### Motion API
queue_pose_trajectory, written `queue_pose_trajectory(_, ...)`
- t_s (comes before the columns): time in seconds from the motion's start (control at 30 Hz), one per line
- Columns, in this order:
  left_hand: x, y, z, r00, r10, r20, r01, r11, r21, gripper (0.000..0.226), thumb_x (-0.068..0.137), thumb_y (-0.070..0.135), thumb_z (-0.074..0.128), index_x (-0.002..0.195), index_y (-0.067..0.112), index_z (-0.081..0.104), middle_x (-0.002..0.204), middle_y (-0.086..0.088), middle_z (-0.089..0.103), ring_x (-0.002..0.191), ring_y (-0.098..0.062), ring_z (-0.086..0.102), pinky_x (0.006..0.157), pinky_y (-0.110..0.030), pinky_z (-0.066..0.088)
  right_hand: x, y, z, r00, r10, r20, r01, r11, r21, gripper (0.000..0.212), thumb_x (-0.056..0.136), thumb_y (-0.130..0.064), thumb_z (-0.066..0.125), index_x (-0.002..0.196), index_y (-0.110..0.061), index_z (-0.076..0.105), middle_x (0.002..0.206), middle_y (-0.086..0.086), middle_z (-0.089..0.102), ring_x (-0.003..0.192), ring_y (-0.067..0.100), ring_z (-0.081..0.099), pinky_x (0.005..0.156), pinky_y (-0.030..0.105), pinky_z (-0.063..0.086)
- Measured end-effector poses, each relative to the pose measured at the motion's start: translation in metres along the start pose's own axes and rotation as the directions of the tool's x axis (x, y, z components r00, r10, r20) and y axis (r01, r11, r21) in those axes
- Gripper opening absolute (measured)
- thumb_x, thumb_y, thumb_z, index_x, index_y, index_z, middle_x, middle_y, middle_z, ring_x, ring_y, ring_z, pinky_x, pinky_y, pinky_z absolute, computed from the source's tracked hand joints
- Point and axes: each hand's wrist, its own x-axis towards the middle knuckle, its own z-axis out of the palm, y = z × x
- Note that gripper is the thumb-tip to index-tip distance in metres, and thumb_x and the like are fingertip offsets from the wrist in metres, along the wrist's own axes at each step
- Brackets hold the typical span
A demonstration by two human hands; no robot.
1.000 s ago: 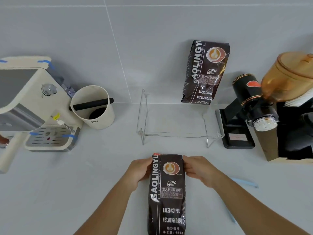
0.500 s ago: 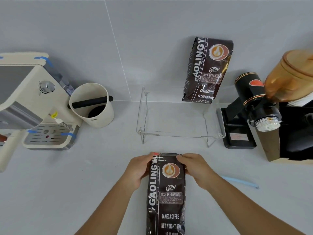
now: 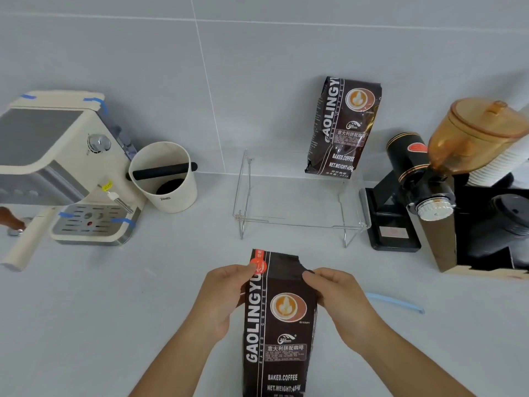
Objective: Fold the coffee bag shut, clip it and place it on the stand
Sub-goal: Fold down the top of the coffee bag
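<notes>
- The coffee bag (image 3: 279,325) lies flat on the counter (image 3: 114,325) at 6 o'clock, label up, its top end pointing toward 12 and unfolded.
- The left hand (image 3: 221,299) pinches the bag's top left edge between thumb and fingers, next to the red spot on the label.
- The right hand (image 3: 340,302) pinches the top right edge, where the torn rim shows a notch.
- The clear stand (image 3: 300,222) sits just past the bag toward 12, apart from it.
- A second bag (image 3: 343,127) stands at the back right of the stand at 1 o'clock, leaning on the wall.
- A pale blue clip (image 3: 395,302) lies on the counter at 3 o'clock, just beside the right hand.
- The grinder (image 3: 415,179) is at 2 o'clock, the cream tub (image 3: 164,179) at 10, the espresso machine (image 3: 57,167) at 9.
</notes>
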Motion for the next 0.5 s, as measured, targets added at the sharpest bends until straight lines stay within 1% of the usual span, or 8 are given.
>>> queue_pose_trajectory(0.07,-0.01,0.0,0.002,0.999,0.04,-0.01,-0.04,0.999,0.006,0.024,0.089,0.021,0.064,0.076,0.003,0.075,0.078,-0.011,0.078,0.066,-0.016,0.07,0.071,-0.03,0.051,-0.012,-0.001,0.0,0.999,-0.033,-0.016,0.033,0.999,-0.004,0.03,0.088,-0.022,0.063,0.074,0.004,0.063,0.082,0.028,0.067,0.076,0.025,0.061,0.076,0.037,0.046)
queue_pose_trajectory(0.13,-0.018,0.0,0.003,0.995,0.092,-0.023,-0.092,0.996,0.018,0.026,0.09,0.02,0.063,0.078,0.0,0.073,0.08,-0.012,0.078,0.068,-0.017,0.07,0.074,-0.031,0.052,-0.025,-0.004,0.0,0.997,-0.072,-0.021,0.071,0.997,-0.006,0.029,0.088,-0.02,0.063,0.07,0.003,0.062,0.075,0.021,0.067,0.074,0.023,0.062,0.074,0.036,0.046)
queue_pose_trajectory(0.23,-0.03,0.001,0.002,0.984,0.173,-0.043,-0.172,0.985,0.022,0.027,0.091,0.018,0.061,0.073,0.0,0.068,0.077,-0.01,0.077,0.068,-0.015,0.069,0.078,-0.033,0.051,-0.041,-0.009,-0.001,0.992,-0.126,-0.016,0.126,0.992,0.008,0.027,0.09,-0.017,0.061,0.068,-0.001,0.065,0.079,0.021,0.072,0.072,0.02,0.068,0.07,0.034,0.049)
queue_pose_trajectory(0.33,-0.038,0.003,0.003,0.972,0.231,-0.035,-0.231,0.973,0.015,0.027,0.091,0.016,0.061,0.071,-0.001,0.065,0.076,-0.011,0.077,0.07,-0.012,0.068,0.078,-0.032,0.05,-0.051,-0.013,-0.003,0.98,-0.2,-0.011,0.201,0.979,0.046,0.025,0.091,-0.012,0.059,0.07,0.0,0.067,0.085,0.028,0.069,0.075,0.023,0.066,0.068,0.032,0.048)
queue_pose_trajectory(0.4,-0.041,0.005,0.003,0.964,0.264,-0.028,-0.265,0.964,-0.003,0.024,0.09,0.015,0.061,0.072,-0.001,0.067,0.081,-0.017,0.076,0.074,-0.015,0.067,0.081,-0.034,0.049,-0.054,-0.015,-0.004,0.968,-0.249,-0.013,0.249,0.966,0.065,0.027,0.091,-0.008,0.058,0.068,-0.001,0.069,0.083,0.03,0.068,0.073,0.023,0.065,0.063,0.026,0.048)
queue_pose_trajectory(0.5,-0.043,0.007,0.002,0.955,0.297,-0.013,-0.297,0.954,-0.045,0.023,0.089,0.013,0.061,0.076,-0.004,0.068,0.08,-0.014,0.075,0.077,-0.018,0.066,0.086,-0.038,0.049,-0.056,-0.019,-0.005,0.952,-0.306,0.006,0.305,0.948,0.091,0.026,0.091,-0.004,0.057,0.071,0.001,0.071,0.076,0.027,0.07,0.071,0.023,0.066,0.063,0.024,0.051)
